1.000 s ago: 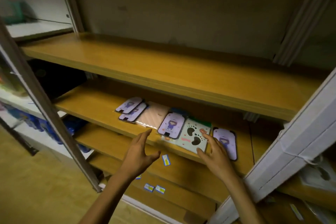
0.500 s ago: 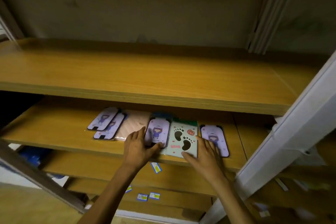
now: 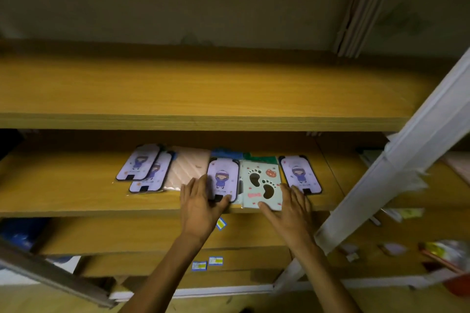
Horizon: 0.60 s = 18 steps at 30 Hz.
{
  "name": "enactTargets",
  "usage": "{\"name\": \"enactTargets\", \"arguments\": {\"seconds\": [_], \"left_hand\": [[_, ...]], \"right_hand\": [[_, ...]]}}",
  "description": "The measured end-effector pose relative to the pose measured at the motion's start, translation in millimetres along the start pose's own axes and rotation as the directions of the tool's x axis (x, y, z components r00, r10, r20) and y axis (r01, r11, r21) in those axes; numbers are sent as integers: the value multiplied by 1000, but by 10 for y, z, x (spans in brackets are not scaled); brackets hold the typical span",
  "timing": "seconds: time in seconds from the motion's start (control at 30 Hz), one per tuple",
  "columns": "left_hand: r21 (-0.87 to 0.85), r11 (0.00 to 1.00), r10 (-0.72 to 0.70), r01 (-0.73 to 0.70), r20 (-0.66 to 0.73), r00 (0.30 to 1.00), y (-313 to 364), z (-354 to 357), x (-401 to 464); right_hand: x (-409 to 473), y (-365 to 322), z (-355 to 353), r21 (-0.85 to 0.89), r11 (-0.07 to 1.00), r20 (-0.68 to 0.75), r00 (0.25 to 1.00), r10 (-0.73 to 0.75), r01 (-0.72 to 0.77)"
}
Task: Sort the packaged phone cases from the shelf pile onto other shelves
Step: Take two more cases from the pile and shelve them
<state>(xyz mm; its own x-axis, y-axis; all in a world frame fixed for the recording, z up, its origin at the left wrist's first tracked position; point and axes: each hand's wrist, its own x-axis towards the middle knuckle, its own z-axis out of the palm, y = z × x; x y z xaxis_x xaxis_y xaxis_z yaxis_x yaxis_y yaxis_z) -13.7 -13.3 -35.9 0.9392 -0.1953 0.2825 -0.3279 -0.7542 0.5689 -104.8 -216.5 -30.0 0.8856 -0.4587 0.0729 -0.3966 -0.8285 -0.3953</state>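
Several packaged phone cases lie in a row on the middle wooden shelf [image 3: 63,193]. My left hand [image 3: 201,203] holds the near end of a lilac case with a cartoon girl [image 3: 223,178], thumb under its bottom edge. My right hand [image 3: 287,208] rests with its thumb on the pale green footprint case [image 3: 262,185], its fingers lying along that case's right edge. Two more lilac girl cases [image 3: 142,168] overlap at the left, next to a pink ribbed case [image 3: 185,170]. Another lilac girl case [image 3: 300,174] lies at the right.
A bare wooden shelf [image 3: 203,94] runs just above the cases. Lower shelves [image 3: 127,234] carry small price labels [image 3: 220,223]. A white upright post [image 3: 407,160] slants down on the right, with clutter on the shelves beyond it. A grey metal bar [image 3: 50,277] crosses the lower left.
Both hands moved forward from in front of the shelf onto the cases: the left one took hold of the lilac girl case, the right settled on the footprint case. The view shifted right.
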Motion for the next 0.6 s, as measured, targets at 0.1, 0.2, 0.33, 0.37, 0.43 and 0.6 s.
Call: {"name": "enactTargets", "arguments": {"seconds": [0.1, 0.2, 0.33, 0.37, 0.43, 0.6], "left_hand": [[37, 999, -26, 25, 11, 1000, -18, -57, -63], [-4, 1000, -23, 23, 54, 998, 43, -124, -97], [-152, 985, -69, 85, 108, 992, 62, -142, -87], [-196, 975, -78, 104, 136, 988, 52, -137, -86], [-292, 946, -96, 143, 169, 981, 5, -106, -76], [-528, 820, -148, 220, 175, 973, 6, -191, -57]], "right_hand": [[-97, -29, 5, -1, 998, -93, 994, 58, -58], [-162, -68, 20, 102, 989, -121, 985, 122, -110], [-131, -95, -6, 299, 944, -99, 980, 175, -139], [-126, -96, -8, 357, 923, -90, 978, 188, -145], [-133, -81, 13, 419, 897, -108, 974, 200, -138], [-193, -18, 86, 612, 774, -84, 960, 269, -163]]}}
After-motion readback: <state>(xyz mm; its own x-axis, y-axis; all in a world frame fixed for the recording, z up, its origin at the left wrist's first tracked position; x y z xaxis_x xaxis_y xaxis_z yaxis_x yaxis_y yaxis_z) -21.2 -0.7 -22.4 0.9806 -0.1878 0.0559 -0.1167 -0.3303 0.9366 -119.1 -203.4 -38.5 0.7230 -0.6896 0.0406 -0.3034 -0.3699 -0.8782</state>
